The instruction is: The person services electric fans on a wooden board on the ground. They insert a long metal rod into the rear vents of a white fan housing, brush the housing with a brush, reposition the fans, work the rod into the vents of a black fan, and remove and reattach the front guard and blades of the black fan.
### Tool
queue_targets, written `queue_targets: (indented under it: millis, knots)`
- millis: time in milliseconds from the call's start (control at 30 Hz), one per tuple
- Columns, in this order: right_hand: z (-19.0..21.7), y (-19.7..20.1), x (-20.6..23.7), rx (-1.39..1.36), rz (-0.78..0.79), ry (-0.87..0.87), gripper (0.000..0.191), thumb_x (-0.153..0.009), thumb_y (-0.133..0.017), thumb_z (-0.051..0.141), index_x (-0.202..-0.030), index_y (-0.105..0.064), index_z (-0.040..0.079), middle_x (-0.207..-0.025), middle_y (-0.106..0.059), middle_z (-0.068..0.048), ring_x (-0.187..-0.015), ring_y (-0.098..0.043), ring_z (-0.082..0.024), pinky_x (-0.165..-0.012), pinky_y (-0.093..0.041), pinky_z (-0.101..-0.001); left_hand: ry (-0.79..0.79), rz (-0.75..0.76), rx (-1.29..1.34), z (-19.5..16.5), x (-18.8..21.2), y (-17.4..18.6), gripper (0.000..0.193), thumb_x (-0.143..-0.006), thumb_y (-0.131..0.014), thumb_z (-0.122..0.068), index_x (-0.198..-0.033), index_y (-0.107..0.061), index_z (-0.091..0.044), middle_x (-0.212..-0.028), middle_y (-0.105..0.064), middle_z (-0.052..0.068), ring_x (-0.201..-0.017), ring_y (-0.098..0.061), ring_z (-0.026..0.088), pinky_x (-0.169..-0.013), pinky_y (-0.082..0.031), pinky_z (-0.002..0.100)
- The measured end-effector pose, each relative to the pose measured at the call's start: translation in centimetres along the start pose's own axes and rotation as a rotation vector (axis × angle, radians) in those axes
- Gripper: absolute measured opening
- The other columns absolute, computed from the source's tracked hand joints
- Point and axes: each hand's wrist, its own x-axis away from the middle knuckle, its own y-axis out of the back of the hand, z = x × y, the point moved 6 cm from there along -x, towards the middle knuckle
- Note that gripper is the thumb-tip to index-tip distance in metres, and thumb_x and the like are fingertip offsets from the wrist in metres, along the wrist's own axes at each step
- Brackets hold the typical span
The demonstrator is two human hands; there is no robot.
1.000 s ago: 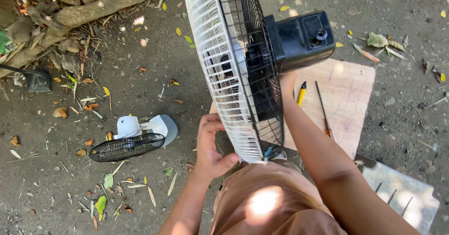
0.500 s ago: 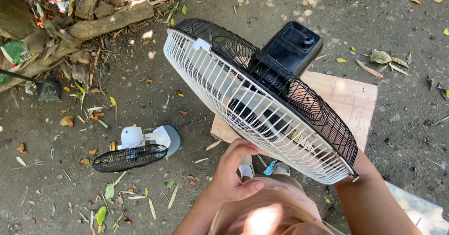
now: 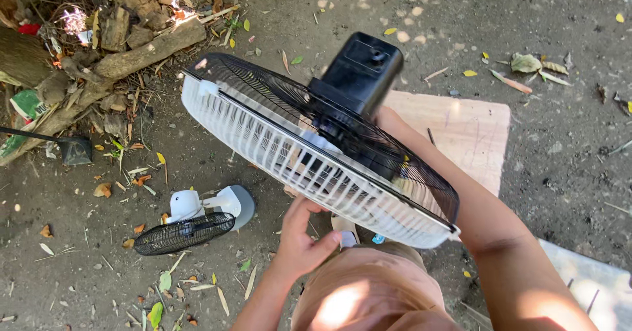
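Observation:
I hold a large fan above the ground, tilted with its white front grille (image 3: 296, 156) facing down-left. Its black rear grille (image 3: 276, 97) and black motor housing (image 3: 362, 68) face up. My left hand (image 3: 303, 239) grips the lower rim of the white grille from beneath, thumb out to the right. My right hand (image 3: 390, 118) reaches in from the lower right to the back of the fan beside the motor; its fingers are hidden behind the housing and rear grille.
A small fan (image 3: 191, 229) with a black grille and white base lies on the dirt at the left. A wooden board (image 3: 467, 133) lies under the big fan. Logs and debris (image 3: 131, 48) fill the upper left. A pale slab (image 3: 592, 285) shows at the lower right.
The big fan has swung from standing nearly edge-on to lying tilted and flatter, its grille now spread leftward. My left hand stayed at the rim's lower edge.

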Motion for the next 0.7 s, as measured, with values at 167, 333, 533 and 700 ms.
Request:
queue_targets:
  millis: [167, 333, 533, 700]
  knots:
    - [-1.4, 4.3, 9.3, 0.04, -0.116, -0.107, 0.044, -0.089, -0.069, 0.004, -0.131, -0.057, 0.001, -0.113, -0.07, -0.008, -0.095, -0.067, -0.015, -0.084, -0.056, -0.0276, 0.014, -0.104, 0.008, 0.3, 0.8, -0.3, 0.027, -0.089, -0.077, -0.019, -0.106, -0.065, -0.002, -0.102, -0.068, 0.011, -0.097, -0.067, 0.023, -0.09, -0.052, 0.034]
    - [4.1, 8.7, 19.8, -0.083, -0.568, 0.008, 0.025, -0.099, -0.069, 0.0, -0.122, -0.058, 0.0, -0.106, -0.067, -0.006, -0.098, -0.067, -0.012, -0.088, -0.055, -0.028, -0.067, -0.393, -0.237, -2.2, 0.7, 1.6, 0.017, -0.089, -0.076, -0.013, -0.095, -0.063, -0.004, -0.091, -0.069, 0.01, -0.086, -0.068, 0.023, -0.081, -0.055, 0.034]
    - [19.0, 5.3, 27.7, 0.54, -0.582, 0.521, 0.037, -0.079, -0.084, 0.015, -0.105, -0.061, 0.002, -0.103, -0.066, -0.015, -0.094, -0.067, -0.027, -0.084, -0.053, -0.037, -0.413, -0.582, -0.472, -7.9, -2.4, 7.1, 0.025, -0.085, -0.077, -0.011, -0.101, -0.06, -0.002, -0.107, -0.062, 0.015, -0.101, -0.063, 0.032, -0.089, -0.052, 0.042]
    - [24.4, 1.7, 25.6, 0.624, -0.651, 0.561, 0.037, -0.085, -0.085, 0.016, -0.109, -0.062, 0.0, -0.11, -0.067, -0.017, -0.096, -0.068, -0.031, -0.083, -0.054, -0.0373, -0.552, -0.554, -0.638, -10.8, -7.7, 12.1, 0.047, -0.094, -0.08, -0.026, -0.128, -0.056, -0.003, -0.133, -0.058, 0.017, -0.123, -0.056, 0.036, -0.108, -0.045, 0.049]
